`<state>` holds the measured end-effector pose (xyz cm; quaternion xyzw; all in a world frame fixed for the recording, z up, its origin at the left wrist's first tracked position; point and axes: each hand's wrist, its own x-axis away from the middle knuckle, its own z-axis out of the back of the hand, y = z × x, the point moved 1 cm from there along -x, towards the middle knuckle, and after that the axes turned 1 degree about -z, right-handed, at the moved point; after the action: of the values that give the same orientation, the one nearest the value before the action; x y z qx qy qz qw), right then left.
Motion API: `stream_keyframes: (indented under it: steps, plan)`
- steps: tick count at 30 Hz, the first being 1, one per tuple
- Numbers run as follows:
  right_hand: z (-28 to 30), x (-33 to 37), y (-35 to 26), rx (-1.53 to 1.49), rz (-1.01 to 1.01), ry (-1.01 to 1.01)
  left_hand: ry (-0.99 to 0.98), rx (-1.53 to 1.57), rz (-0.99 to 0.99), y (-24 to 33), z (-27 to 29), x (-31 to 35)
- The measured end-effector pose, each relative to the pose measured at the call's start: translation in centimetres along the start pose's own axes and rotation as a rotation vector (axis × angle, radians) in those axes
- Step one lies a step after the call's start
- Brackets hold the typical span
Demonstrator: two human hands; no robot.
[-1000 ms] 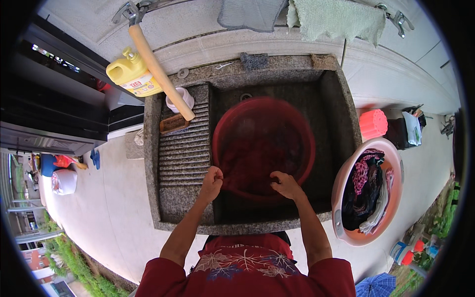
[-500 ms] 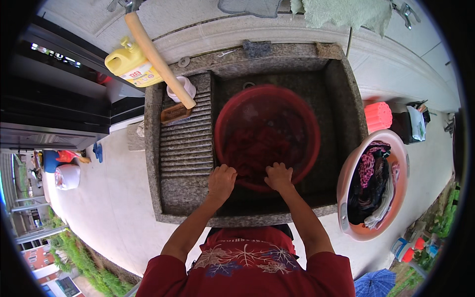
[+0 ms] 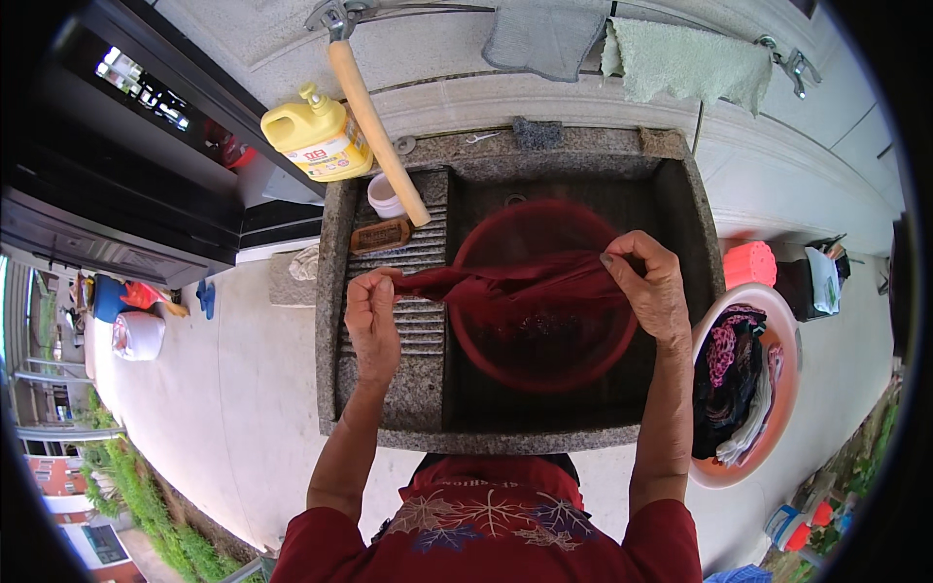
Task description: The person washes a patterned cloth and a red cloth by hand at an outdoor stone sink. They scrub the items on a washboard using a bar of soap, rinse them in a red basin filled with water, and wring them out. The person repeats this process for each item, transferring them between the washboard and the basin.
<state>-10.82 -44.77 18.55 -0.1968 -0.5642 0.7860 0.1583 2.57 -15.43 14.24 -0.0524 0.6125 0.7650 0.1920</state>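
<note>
A dark red cloth garment [image 3: 525,282] is stretched sideways between my two hands, above the red basin [image 3: 559,382]. My left hand [image 3: 373,316] pinches its left end over the ribbed washboard [image 3: 418,335]. On the other side, my right hand [image 3: 649,282] grips the right end with thumb and fingers, past the basin's right rim. Water with some bubbles shows in the basin below the cloth. The basin stands in a dark stone sink [image 3: 671,243]. What kind of garment it is I cannot tell.
On the sink's left side are a wooden brush [image 3: 381,236], a white tub [image 3: 385,197] and a wooden stick [image 3: 374,126] under the tap. A yellow jug [image 3: 316,141] stands behind them. At right, a pink basin [image 3: 782,389] holds clothes. Cloths [image 3: 690,73] hang on the wall.
Both hands have risen from the basin and spread apart, lifting the red cloth out of the water and pulling it taut. The view has tilted up slightly.
</note>
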Motion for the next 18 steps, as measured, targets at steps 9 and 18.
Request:
stream_keyframes:
  steps: [9,18]
  plan:
    - [3.8,-3.4,-8.1,-0.037,0.283,0.244,-0.053,0.941,0.162,8.6,-0.3,-7.1]
    - [-6.2,3.8,8.8,0.087,-0.287,-0.132,-0.779,-0.527,0.01,-5.5,0.8,2.9]
